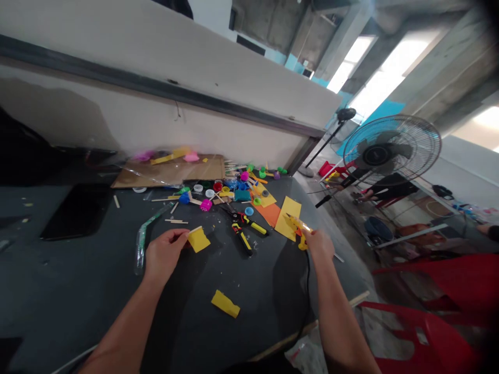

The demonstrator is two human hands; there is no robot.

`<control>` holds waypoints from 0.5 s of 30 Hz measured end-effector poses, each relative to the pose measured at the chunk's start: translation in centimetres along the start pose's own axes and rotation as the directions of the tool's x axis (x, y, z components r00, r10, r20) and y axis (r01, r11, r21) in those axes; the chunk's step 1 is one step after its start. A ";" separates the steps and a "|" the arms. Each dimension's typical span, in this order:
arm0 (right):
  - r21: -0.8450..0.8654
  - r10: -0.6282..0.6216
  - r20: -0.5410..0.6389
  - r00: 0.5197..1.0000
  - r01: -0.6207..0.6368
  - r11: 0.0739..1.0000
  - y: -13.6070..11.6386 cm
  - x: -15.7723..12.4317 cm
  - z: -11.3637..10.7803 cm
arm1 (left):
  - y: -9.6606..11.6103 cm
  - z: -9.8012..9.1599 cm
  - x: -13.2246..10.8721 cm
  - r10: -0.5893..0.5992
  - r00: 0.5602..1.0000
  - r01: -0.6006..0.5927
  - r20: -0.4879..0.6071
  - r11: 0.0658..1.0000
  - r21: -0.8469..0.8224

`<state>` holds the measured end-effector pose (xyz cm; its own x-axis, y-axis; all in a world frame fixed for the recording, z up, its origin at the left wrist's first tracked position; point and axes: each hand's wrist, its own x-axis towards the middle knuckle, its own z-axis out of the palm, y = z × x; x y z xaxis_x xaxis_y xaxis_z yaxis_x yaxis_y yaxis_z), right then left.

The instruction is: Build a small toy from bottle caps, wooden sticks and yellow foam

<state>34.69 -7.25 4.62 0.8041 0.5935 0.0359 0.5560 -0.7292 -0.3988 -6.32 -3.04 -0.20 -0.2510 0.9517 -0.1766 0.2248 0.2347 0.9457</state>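
My left hand (166, 254) pinches a small yellow card or foam piece (198, 239) at its edge, above the dark tabletop (97, 291). My right hand (319, 245) grips a yellow hot glue gun (298, 229), whose nozzle points left over a yellow sheet (288, 218). A black cord (307, 280) trails down from the gun. Another yellow piece (225, 304) lies on the table between my hands. Beyond them sit yellow-and-black handled pliers (241, 231) and an orange sheet (267, 214).
Bottle caps, craft sticks and colourful plastic pieces (222, 192) are scattered at the table's far side, near a cardboard sheet (167, 172). A black tablet (76, 210) lies left. A standing fan (392, 148) and red plastic chairs (429, 332) stand beyond the right edge.
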 end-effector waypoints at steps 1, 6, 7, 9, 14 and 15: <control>-0.012 -0.080 -0.072 0.994 0.080 0.997 -1.2 -0.8 -0.1 | 0.0 0.0 -0.1 0.003 0.999 -0.004 0.038 1.000 0.010; 0.469 -0.733 0.028 0.679 0.639 0.610 -10.0 -8.1 1.4 | 0.4 0.1 -0.4 0.007 0.994 -0.001 0.112 0.999 -0.053; 0.572 -0.800 0.087 0.594 0.628 0.528 -11.6 -9.8 2.2 | 0.5 0.1 -0.6 0.007 0.992 0.004 0.124 0.996 -0.091; 0.702 -0.879 0.161 0.449 0.574 0.422 -14.1 -12.5 3.9 | 0.7 0.1 -0.9 0.018 0.990 -0.009 0.142 0.998 -0.060; 0.791 -0.828 0.381 0.411 0.319 0.522 -15.6 -14.8 7.4 | 1.6 0.1 -1.8 0.075 0.984 -0.088 0.164 0.993 0.073; 0.779 -0.815 0.411 0.408 0.307 0.547 -15.4 -14.7 7.8 | 1.7 0.2 -1.9 0.076 0.982 -0.090 0.174 0.993 0.073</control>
<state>12.69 -2.11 3.10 -0.2118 0.9766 -0.0373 0.3874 0.0488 -0.9206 -5.30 -4.43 1.72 -0.0660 0.9867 -0.1488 0.3144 0.1621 0.9354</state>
